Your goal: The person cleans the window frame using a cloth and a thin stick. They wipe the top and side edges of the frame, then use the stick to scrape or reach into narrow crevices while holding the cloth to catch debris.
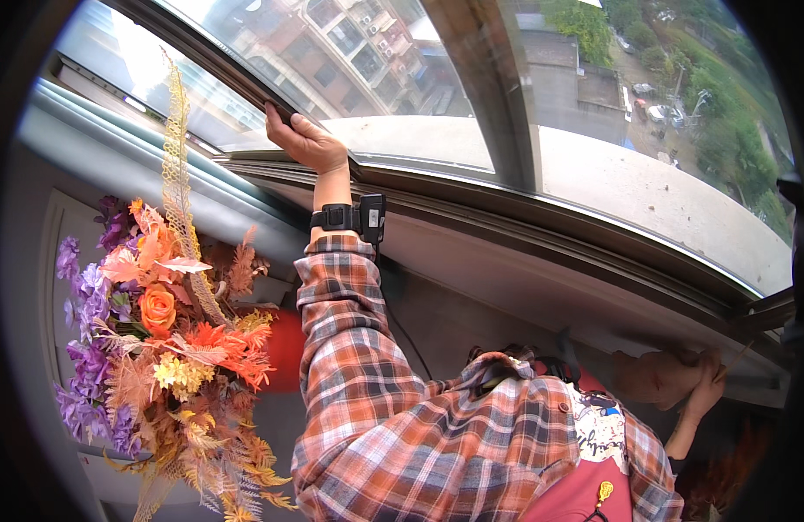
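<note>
Left hand (304,139) is raised to the window frame (245,74), its fingers curled over the dark edge of the frame and clenched on it, thumb lying along the underside. A black wrist strap (334,217) with a small black device (371,217) sits just below that hand, above the cuff of a plaid sleeve (350,348) in orange, grey and white that runs down to the shoulder at the lower edge of the view.

Right hand (705,387) is far to the right, low against the sill (593,287), closed on a brownish cloth (659,376) pressed to the lower track of the window. How tightly it grips cannot be made out, as the hand is seen partly from behind and in shadow.

The frame itself curves across the top of the view from upper left to the right rim, with a dark upright post (498,96) dividing the glass. Through the glass lie buildings (350,43), a pale ledge (646,191) and trees (724,113) far below.

To the left of the person stands a bunch of artificial flowers (167,339): orange roses, purple blossoms, yellow and rust fern leaves, with a tall gold lace ribbon (177,148) rising from it toward the frame. It is well apart from both hands, beside the left sleeve.
</note>
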The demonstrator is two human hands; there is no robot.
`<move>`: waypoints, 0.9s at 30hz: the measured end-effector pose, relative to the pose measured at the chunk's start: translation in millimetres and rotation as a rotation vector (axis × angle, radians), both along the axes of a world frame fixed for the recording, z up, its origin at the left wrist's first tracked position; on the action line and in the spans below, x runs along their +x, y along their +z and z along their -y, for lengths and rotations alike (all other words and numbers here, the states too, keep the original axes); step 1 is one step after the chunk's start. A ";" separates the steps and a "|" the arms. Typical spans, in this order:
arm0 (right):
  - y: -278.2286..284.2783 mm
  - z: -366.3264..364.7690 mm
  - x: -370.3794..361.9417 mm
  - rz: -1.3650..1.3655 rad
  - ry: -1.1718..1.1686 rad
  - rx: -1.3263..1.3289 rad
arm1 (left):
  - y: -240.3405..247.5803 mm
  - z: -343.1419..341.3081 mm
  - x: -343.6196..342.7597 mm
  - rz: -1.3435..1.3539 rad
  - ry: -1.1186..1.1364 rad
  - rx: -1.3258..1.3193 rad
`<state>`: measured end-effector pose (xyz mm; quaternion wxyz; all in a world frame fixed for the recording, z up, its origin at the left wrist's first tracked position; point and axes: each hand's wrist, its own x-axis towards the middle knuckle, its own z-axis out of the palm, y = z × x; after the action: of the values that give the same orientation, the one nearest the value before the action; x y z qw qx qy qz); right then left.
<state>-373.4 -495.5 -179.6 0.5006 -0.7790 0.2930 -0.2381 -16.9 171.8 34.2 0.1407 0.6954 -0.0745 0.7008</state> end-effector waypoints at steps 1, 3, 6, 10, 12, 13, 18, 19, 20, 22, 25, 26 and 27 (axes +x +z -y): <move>1.4 -6.3 -0.7 -0.043 -0.025 0.016 | -0.2 -15.6 3.5 0.000 0.005 -0.004; 0.1 -17.9 -0.5 -0.049 -0.022 0.048 | -2.2 -45.2 13.4 0.002 0.022 -0.003; -1.7 -34.9 -2.0 -0.025 -0.052 0.046 | -5.2 -95.8 28.7 0.007 0.129 0.012; 5.1 -60.1 -6.1 -0.188 -0.137 -0.126 | -7.6 -152.9 42.9 -0.067 0.309 -0.069; 12.4 -73.5 -4.9 -0.070 -0.118 -0.173 | -5.0 -160.9 44.7 -0.122 0.308 -0.133; 18.0 -77.3 -4.2 -0.074 -0.123 -0.217 | 0.2 -161.2 41.0 -0.186 0.282 -0.205; 41.1 -86.3 0.3 -0.044 -0.189 -0.214 | -2.0 -107.3 20.4 -0.075 0.291 -0.033; 42.9 -86.9 0.3 -0.056 -0.194 -0.203 | -4.8 -93.3 23.6 -0.106 0.190 -0.004; 44.0 -85.4 -0.1 -0.086 -0.186 -0.184 | -7.3 -80.1 28.0 -0.096 0.105 0.080; 46.1 -80.9 -3.1 -0.036 -0.232 -0.268 | -13.3 -64.1 34.4 -0.024 0.040 0.064; 47.1 -81.4 -5.5 -0.046 -0.225 -0.228 | -11.0 -55.7 37.7 -0.007 0.042 -0.026; 47.7 -78.6 -6.6 -0.031 -0.239 -0.241 | -7.0 -48.1 33.7 -0.069 0.023 -0.153; 48.7 -74.2 -7.0 -0.016 -0.248 -0.250 | -5.2 -34.8 28.1 -0.100 0.032 -0.144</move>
<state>-380.4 -421.3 -130.9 0.3642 -0.7949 0.3589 -0.3267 11.3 206.7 29.0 0.1825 0.7186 -0.0058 0.6710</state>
